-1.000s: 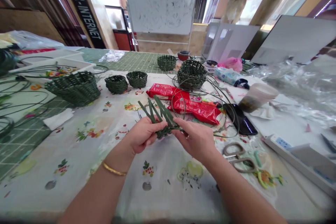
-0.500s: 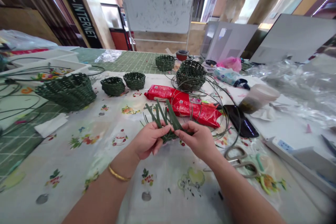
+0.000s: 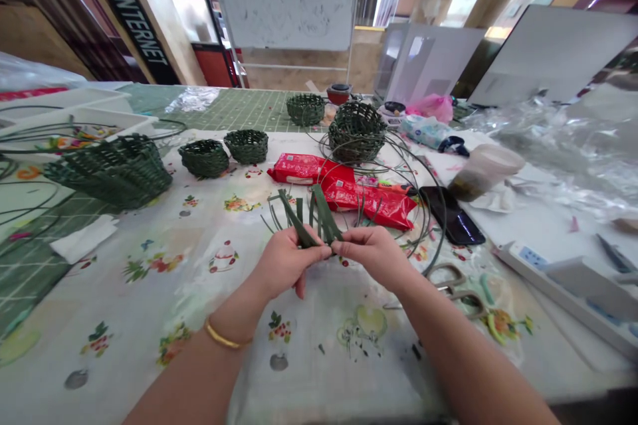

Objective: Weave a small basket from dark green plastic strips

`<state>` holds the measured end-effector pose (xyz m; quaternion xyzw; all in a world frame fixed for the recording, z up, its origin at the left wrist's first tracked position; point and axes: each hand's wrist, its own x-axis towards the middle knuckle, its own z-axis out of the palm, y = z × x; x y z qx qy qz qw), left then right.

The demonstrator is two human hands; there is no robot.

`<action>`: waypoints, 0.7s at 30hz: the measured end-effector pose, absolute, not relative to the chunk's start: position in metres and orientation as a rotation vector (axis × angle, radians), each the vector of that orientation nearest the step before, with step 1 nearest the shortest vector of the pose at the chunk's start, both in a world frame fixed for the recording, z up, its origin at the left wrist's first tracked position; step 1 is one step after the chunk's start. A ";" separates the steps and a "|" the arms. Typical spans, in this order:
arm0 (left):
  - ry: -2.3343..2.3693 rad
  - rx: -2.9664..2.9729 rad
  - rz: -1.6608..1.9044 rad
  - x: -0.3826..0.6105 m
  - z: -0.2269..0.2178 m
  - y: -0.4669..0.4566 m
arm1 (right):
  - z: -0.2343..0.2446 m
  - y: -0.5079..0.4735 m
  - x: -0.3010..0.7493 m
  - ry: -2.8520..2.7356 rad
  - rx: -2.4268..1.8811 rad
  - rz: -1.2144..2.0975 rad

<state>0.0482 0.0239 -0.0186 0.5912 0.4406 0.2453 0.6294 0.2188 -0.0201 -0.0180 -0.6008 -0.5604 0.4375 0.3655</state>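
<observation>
My left hand (image 3: 289, 257) pinches dark green weaving strips (image 3: 325, 212) between thumb and fingers. Close beside it, my right hand (image 3: 371, 252) grips the same bundle, the two thumb tips almost meeting. Several flat strips stand up and fan out above my fingers, and thinner ones spread to the sides. Where the strips cross is mostly covered by my hands. Just beyond lie two red packets (image 3: 366, 198), partly crossed by loops of thin green cord (image 3: 423, 239). A pair of scissors (image 3: 461, 292) rests by my right forearm.
Woven green baskets stand beyond: a large one (image 3: 112, 172) at left, small ones (image 3: 203, 158) beside it, a round one (image 3: 356, 133) behind the packets. At right are a phone (image 3: 452, 216), a plastic cup (image 3: 483, 172) and a power strip (image 3: 563, 282). White trays (image 3: 104, 123) sit far left.
My thumbs have come closer together over the strips, and the left hand has shifted slightly right. One strip now bends down toward the left thumb. The camera view has shifted a little.
</observation>
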 end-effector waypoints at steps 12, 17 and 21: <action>0.986 1.211 0.461 0.049 -0.015 0.023 | -0.026 -0.024 0.215 -1.195 -1.470 1.245; 0.953 1.225 0.457 0.050 -0.018 0.022 | -0.028 -0.024 0.213 -1.143 -1.464 1.176; 1.012 1.368 0.451 0.044 -0.015 0.024 | -0.026 -0.023 0.219 -1.188 -1.386 1.318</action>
